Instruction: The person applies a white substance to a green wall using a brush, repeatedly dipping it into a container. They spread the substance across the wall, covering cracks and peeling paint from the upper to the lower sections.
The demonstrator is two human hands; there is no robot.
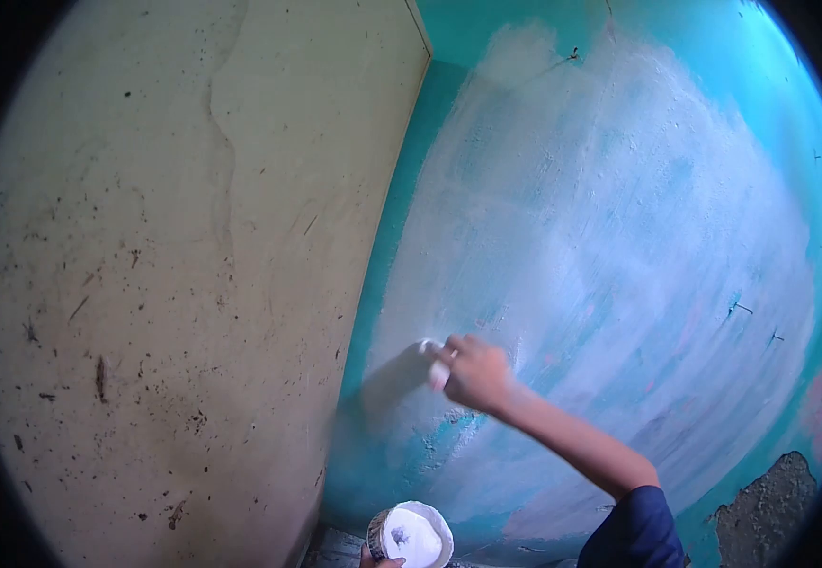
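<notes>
My right hand point(475, 375) is raised against the turquoise wall point(387, 256), its fingers closed round something small and whitish that I cannot make out, at the lower left of a broad white-coated area point(562, 218). Low in the view, my left hand point(381, 560) holds a round tub point(444, 530) by its left side; only a few fingertips show. White material point(413, 538) with a grey spot lies inside the tub, whose open top faces me.
A beige panel point(184, 237) with dark specks and scratches fills the left side. Nails point(741, 308) stick out of the wall at the right, and another hook point(574, 55) is near the top. Bare grey plaster point(771, 511) shows at the lower right.
</notes>
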